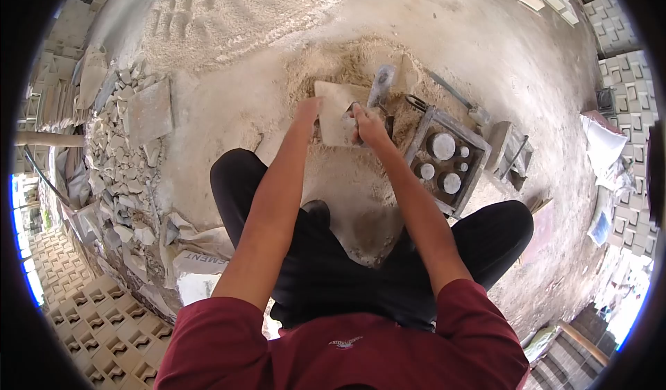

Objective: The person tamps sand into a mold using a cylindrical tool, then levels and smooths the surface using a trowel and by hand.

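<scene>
A pale square slab is tilted up in front of me, above a heap of sandy powder. My left hand grips its left edge, with most of the fingers hidden. At the slab's right side my right hand is closed on a small tool; a dark bit shows at the fingers, but its kind is unclear. Just beyond that hand a flat grey metal blade stands in the powder. To the right sits a grey metal mould frame with several round pale discs inside.
Broken pale rubble and a flat slab lie at the left. A long-handled tool rests beyond the mould frame, and another block-shaped mould is right of it. Patterned blocks are stacked around the edges.
</scene>
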`<act>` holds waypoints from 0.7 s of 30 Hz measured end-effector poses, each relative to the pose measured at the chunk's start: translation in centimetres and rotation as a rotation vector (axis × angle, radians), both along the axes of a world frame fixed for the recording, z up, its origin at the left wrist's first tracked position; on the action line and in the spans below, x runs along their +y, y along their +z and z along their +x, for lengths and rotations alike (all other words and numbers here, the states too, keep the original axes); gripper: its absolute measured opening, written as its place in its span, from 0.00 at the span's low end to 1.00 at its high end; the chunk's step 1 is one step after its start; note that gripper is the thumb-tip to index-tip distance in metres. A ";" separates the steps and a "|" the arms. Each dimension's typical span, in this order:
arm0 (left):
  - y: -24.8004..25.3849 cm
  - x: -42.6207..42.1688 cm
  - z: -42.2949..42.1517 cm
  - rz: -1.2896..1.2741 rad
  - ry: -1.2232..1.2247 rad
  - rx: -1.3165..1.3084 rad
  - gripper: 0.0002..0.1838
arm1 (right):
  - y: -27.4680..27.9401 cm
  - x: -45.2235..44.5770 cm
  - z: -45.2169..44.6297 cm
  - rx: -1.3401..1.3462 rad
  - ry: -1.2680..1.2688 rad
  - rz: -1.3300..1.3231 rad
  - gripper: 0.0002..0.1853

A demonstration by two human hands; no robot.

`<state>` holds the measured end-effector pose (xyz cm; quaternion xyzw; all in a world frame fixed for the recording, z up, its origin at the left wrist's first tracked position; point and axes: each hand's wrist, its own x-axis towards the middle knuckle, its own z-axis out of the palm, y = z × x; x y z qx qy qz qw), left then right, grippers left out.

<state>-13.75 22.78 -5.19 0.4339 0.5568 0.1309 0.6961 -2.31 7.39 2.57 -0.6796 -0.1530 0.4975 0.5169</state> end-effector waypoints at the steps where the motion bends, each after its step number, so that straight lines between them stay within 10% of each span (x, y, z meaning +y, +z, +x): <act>1: 0.5 0.2 -1.0 0.006 0.003 0.001 0.12 | 0.0 0.3 -0.4 -0.100 0.108 -0.057 0.26; 7: 0.5 -2.2 -6.8 -0.201 -0.028 0.295 0.13 | -0.6 -0.2 -7.2 -0.356 0.326 -0.343 0.29; 12: 0.9 -1.0 -6.1 0.451 -0.036 0.828 0.19 | -6.6 2.5 -10.5 -0.663 0.135 -0.262 0.27; 21: 3.9 -0.1 -4.1 0.534 0.295 0.480 0.17 | -9.4 12.3 -6.5 -0.652 -0.044 -0.240 0.26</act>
